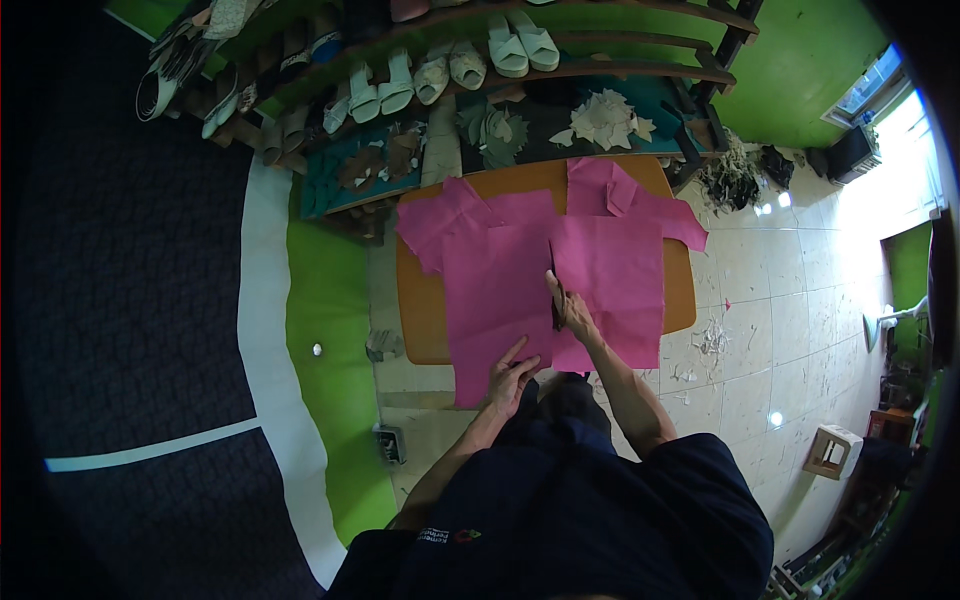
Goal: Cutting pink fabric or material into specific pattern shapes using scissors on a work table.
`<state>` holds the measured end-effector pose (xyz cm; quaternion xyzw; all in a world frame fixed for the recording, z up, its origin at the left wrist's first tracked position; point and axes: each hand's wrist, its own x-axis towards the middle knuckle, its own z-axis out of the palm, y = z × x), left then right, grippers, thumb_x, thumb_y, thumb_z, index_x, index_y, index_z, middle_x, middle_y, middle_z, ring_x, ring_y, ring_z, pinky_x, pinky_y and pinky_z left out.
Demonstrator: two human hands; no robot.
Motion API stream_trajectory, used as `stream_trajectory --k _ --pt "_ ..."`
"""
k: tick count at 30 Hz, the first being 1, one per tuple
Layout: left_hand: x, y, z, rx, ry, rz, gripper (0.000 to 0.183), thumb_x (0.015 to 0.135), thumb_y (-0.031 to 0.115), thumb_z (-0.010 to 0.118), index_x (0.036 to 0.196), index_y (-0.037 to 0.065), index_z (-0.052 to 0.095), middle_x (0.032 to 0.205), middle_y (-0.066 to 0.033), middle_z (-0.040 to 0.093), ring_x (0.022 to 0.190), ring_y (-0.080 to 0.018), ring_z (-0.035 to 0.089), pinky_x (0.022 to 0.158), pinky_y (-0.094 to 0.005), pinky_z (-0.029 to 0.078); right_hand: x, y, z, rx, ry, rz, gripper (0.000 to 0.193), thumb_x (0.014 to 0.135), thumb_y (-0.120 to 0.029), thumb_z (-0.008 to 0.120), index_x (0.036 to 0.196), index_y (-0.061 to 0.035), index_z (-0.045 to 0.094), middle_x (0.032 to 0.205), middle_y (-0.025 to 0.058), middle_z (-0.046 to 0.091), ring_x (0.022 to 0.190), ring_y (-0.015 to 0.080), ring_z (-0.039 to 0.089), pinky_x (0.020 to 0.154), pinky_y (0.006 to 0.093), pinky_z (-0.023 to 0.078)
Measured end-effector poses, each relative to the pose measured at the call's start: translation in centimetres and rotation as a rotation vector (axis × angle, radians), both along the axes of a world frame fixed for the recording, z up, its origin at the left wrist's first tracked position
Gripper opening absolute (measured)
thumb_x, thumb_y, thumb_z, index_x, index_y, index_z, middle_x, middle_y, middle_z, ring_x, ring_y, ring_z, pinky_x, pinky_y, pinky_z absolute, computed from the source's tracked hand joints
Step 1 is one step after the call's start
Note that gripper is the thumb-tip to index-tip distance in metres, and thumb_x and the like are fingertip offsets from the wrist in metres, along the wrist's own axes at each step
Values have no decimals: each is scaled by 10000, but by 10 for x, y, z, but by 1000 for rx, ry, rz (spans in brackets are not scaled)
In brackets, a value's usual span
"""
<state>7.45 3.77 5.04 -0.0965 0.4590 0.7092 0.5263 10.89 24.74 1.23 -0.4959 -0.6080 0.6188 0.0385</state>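
Note:
Large pink sheets of fabric or soft leather (500, 290) cover most of an orange-brown table (425, 320). My right hand (574, 314) is closed on a pair of dark scissors (558, 298). The blades point away from me, along the line between the left and right pink pieces. On the near part of the left piece lies my left hand (513, 374), fingers spread and pressing lightly on it. Smaller irregular pink pieces (592, 186) lie folded and overlapping at the far side of the table.
Beyond the table, a rack holds several pairs of sandals (395, 88). Under it, cut scraps (605, 120) lie on a green surface. Offcuts (712, 338) litter the tiled floor at the right, where a white stool (833, 452) stands. A green wall (335, 380) rises on the left.

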Motion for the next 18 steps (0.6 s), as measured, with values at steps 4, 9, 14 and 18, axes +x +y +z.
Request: stream_trajectory --k 4,9,14,18 --pt "0 3 4 -4 -1 6 641 888 -78 656 1473 -16 402 954 -110 720 934 -174 721 883 -279 612 -2 3 10 -138 -93 -33 913 806 -831 515 985 48 683 762 191 646 760 293 652 677 449 467" --pt "-2 -7 -4 -14 29 35 640 876 -80 671 1461 -32 414 1103 -137 675 965 -178 703 894 -278 612 -18 14 8 -84 -36 96 935 823 -834 468 944 67 684 650 139 583 617 262 615 580 425 459" --pt "5 -7 -7 -6 56 23 652 884 -73 665 1471 -51 385 1104 -147 674 965 -186 704 910 -285 605 -32 45 -17 -26 64 154 910 799 -839 512 873 55 661 619 118 566 553 245 582 548 381 472" --pt "6 -7 -9 11 73 28 637 896 -78 647 1476 -36 386 1101 -159 676 973 -191 704 919 -294 603 -38 40 4 -72 4 63 851 763 -851 560 726 -2 613 568 75 516 531 203 557 528 371 465"
